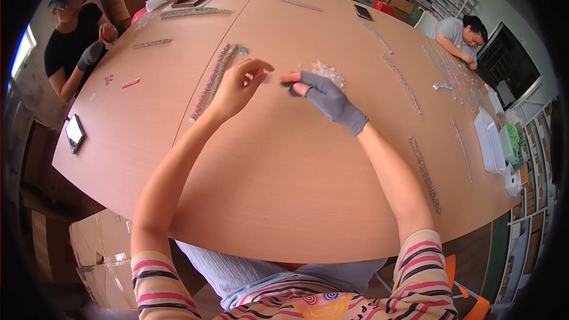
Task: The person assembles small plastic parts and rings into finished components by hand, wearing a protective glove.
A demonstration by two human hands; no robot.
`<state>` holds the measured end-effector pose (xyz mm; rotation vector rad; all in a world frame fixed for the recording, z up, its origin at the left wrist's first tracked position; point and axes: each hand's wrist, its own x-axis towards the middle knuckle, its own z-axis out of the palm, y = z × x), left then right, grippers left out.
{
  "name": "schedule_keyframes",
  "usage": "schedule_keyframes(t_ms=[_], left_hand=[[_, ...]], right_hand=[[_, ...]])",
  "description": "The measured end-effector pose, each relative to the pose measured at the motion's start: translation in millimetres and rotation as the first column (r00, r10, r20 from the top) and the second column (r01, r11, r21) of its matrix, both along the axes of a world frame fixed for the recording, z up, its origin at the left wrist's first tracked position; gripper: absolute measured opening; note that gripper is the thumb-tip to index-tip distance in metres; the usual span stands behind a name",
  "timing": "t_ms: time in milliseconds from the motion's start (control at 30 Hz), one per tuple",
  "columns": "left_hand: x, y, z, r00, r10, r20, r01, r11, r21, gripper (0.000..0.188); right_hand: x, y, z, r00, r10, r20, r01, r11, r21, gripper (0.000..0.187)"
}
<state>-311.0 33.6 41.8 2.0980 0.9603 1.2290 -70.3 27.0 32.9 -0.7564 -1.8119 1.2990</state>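
My left hand [242,86], bare, hovers over the middle of the table with its fingers curled and thumb drawn in. Something small and clear may be at its fingertips, too faint to name. Facing it, my right hand [329,99] wears a grey fingerless glove, its thumb and forefinger close together; what they hold, if anything, is hidden. Just beyond the right hand lies a loose pile of small clear pieces [329,72]. Beside my left hand lie long rows of stacked small pieces, one pinkish [208,86] and one greenish. A small grey piece [243,51] sits at their far end.
Other long rows [403,85] lie about the wooden table [284,201]. Phones lie at the left edge [74,133] and far side [363,12]. Two people sit at left [77,41] and right [456,38]. A white tray [489,141] stands at the right edge.
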Motion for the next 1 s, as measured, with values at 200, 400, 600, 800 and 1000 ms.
schedule_keyframes(t_ms=[200,400,600,800,1000], left_hand=[[9.1,-2.9,-14.9,0.996,-0.083,0.012,0.084,0.986,-0.144,0.022],[41.5,10.5,-19.1,0.983,-0.136,0.126,0.175,0.906,-0.385,0.022],[79.2,23.3,-25.9,0.919,-0.155,0.364,0.304,0.865,-0.399,0.03],[66.2,17.8,-47.5,0.737,0.271,0.619,0.045,0.895,-0.445,0.026],[136.2,58.7,-62.0,0.686,0.212,0.696,0.067,0.934,-0.35,0.024]], right_hand=[[7.6,20.2,-11.0,0.974,-0.101,0.204,0.12,0.989,-0.083,0.03],[8.4,3.6,16.5,0.911,-0.235,0.338,0.229,0.972,0.06,0.03],[60.7,31.7,18.4,0.789,-0.45,0.419,0.369,0.891,0.263,0.034],[99.6,39.1,17.2,0.881,-0.362,0.305,0.314,0.929,0.197,0.041],[126.2,-2.3,32.9,0.884,-0.371,0.286,0.307,0.92,0.243,0.048]])
